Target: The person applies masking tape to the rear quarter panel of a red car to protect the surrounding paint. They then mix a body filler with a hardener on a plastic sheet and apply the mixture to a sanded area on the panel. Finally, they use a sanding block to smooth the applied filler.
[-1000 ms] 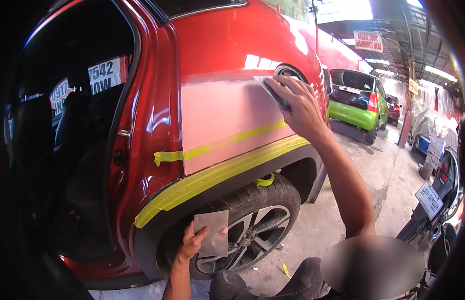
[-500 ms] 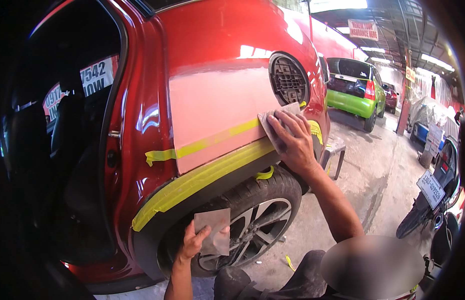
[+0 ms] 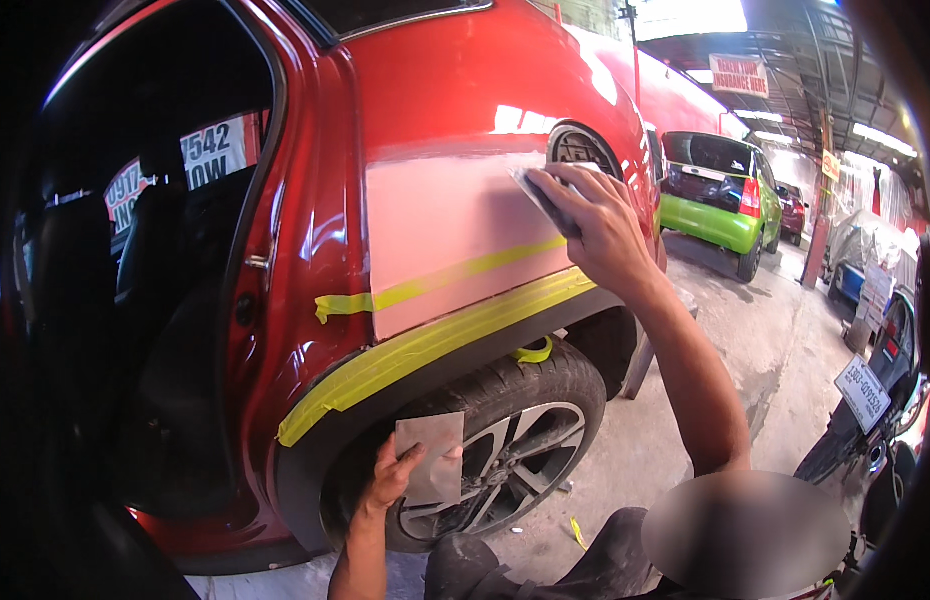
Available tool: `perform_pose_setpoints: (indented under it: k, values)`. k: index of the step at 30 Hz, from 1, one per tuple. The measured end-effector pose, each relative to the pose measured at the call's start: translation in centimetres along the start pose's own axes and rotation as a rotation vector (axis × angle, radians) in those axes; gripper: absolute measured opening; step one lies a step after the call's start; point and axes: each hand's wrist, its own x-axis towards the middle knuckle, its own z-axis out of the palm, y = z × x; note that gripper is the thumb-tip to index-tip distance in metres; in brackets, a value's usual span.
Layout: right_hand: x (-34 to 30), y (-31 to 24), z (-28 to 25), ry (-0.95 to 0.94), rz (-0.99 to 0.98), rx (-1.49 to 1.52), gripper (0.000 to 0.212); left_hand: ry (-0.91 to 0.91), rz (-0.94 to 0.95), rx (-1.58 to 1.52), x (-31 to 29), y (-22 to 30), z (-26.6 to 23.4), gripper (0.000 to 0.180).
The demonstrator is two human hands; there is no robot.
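My right hand (image 3: 607, 218) grips a thin grey putty spreader (image 3: 543, 205), tilted against the pink filler patch (image 3: 435, 205) on a red car's rear side. The round fuel-filler recess (image 3: 585, 147) is partly hidden behind that hand. Lower down, in front of the rear wheel (image 3: 530, 450), my left hand (image 3: 387, 478) holds a second flat, rectangular grey spreader plate (image 3: 432, 455) by its left edge. A yellow masking tape strip (image 3: 465, 270) crosses the patch's lower part. Wider yellow tape (image 3: 455, 336) follows the wheel arch.
A roll of yellow tape (image 3: 534, 352) rests on the tyre's top. The rear door opening (image 3: 175, 330) is at the left. Behind stands a green car (image 3: 707, 190); a motorcycle (image 3: 855, 400) is at the right. A tape scrap (image 3: 579, 533) lies on the floor.
My right hand has moved up from the lower tape strip to the upper right of the patch, tilting its spreader up. My left hand stays nearly in place with its plate.
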Motion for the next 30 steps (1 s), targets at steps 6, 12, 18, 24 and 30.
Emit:
perform_pose_setpoints:
  k: [6, 12, 18, 24, 30]
  values:
    - [2.8, 0.5, 2.1, -0.026, -0.012, 0.05, 0.067, -0.004, -0.01, 0.003, 0.0, -2.1, -1.4, 0.036]
    - [0.7, -1.0, 2.4, -0.026, 0.026, 0.066, 0.061, -0.011, -0.025, 0.024, 0.1, -0.8, -0.5, 0.036]
    - [-7.1, -4.9, 5.4, 0.062, 0.12, 0.004, 0.075, -0.079, -0.008, -0.001, 0.0, 1.0, 0.1, 0.038]
    - [-9.3, -4.8, 4.1, 0.029, 0.08, 0.003, 0.064, -0.064, -0.007, 0.079, -0.2, 1.1, -0.3, 0.035]
    - [-0.3, -1.4, 0.1, 0.071, 0.047, 0.032, 0.061, -0.058, -0.012, -0.067, 0.3, -0.6, -0.6, 0.037]
